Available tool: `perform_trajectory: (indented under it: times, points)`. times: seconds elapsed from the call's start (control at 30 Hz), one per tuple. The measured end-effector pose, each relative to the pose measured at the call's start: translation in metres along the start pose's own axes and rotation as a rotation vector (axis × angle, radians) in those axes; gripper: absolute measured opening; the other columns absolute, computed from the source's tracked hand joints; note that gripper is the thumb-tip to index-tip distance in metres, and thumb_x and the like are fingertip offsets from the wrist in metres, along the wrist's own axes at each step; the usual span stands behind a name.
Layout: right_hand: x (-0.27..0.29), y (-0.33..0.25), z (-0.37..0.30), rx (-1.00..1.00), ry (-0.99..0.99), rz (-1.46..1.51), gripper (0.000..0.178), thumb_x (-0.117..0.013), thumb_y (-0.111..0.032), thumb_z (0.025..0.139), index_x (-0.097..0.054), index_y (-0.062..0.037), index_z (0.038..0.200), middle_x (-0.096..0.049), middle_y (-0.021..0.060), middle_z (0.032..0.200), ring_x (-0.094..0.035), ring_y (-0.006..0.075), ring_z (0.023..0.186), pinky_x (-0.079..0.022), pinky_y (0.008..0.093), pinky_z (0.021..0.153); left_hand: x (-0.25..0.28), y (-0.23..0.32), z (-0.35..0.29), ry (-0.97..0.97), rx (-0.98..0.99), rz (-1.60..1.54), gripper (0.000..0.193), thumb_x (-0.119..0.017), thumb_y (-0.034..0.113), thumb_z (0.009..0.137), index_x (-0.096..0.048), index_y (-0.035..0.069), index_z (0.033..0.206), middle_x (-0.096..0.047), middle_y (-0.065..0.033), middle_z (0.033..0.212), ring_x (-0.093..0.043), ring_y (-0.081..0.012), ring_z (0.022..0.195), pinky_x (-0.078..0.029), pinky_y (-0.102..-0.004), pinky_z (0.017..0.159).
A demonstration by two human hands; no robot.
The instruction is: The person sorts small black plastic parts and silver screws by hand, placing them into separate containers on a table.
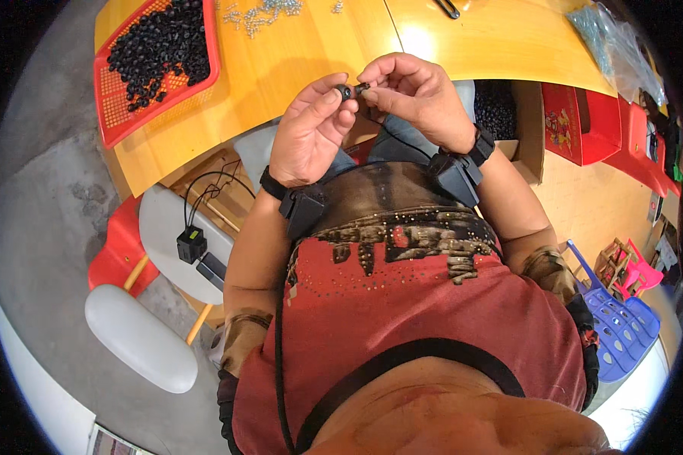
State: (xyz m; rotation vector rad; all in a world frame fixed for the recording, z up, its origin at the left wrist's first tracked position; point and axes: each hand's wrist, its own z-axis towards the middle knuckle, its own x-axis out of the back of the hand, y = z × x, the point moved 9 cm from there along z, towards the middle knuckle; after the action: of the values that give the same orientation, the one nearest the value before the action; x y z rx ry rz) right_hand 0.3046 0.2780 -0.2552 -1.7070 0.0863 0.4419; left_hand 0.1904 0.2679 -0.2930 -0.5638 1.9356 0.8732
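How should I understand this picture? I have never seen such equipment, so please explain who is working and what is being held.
There is no robot here: these are a person's own bare hands. The picture comes from a wide fisheye camera worn on the head, looking down, so straight edges look bent. The left hand pinches a small round black part; the right hand pinches a small dark piece close to it. Whether the two pieces touch is too small to tell. On the yellow table are a red basket holding many black pieces, scattered small shiny pieces and, far right, a clear plastic bag.
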Motion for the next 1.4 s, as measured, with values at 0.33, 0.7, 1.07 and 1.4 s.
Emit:
perform_trajectory:
  times: [0.33, 0.7, 1.07, 1.4]
  points:
    - [0.002, 0.007, -0.002, 0.027, -0.013, -0.045, 0.018, -0.060, 0.003, 0.082, -0.059, -0.0005, 0.100, -0.061, 0.0008, 0.091, -0.058, 0.0067, 0.083, -0.047, 0.0194, 0.076, 0.005, -0.001, 0.001, 0.032, 0.007, 0.047, 0.026, -0.053, 0.004, 0.088, -0.053, -0.002, 0.113, -0.059, -0.0094, 0.095, -0.056, -0.0155, 0.085, -0.049, -0.0218, 0.072]
    - [-0.005, 0.011, 0.000, -0.026, -0.018, -0.059, 0.018, -0.058, 0.003, 0.083, -0.059, 0.0009, 0.101, -0.061, 0.0027, 0.094, -0.058, 0.0077, 0.083, -0.048, 0.0214, 0.077, 0.007, 0.000, 0.000, 0.043, -0.004, 0.050, 0.023, -0.054, 0.005, 0.088, -0.055, 0.000, 0.111, -0.060, -0.0067, 0.095, -0.059, -0.0130, 0.084, -0.050, -0.0230, 0.075]
    - [0.014, -0.001, -0.003, -0.003, 0.048, 0.048, 0.011, -0.059, -0.003, 0.085, -0.059, 0.0003, 0.095, -0.065, 0.0087, 0.092, -0.062, 0.0110, 0.078, -0.050, 0.0222, 0.069, 0.008, -0.003, -0.002, 0.025, 0.008, 0.032, 0.024, -0.055, 0.006, 0.087, -0.055, 0.001, 0.111, -0.061, -0.0085, 0.098, -0.059, -0.0135, 0.085, -0.049, -0.0231, 0.075]
    - [0.006, -0.006, -0.011, 0.081, 0.008, -0.283, 0.020, -0.059, -0.004, 0.086, -0.064, 0.0004, 0.105, -0.063, 0.0050, 0.092, -0.059, 0.0093, 0.077, -0.049, 0.0219, 0.070, 0.007, -0.004, -0.004, 0.026, 0.004, 0.048, 0.023, -0.056, 0.005, 0.087, -0.056, 0.001, 0.110, -0.061, -0.0096, 0.099, -0.059, -0.0140, 0.085, -0.050, -0.0232, 0.075]
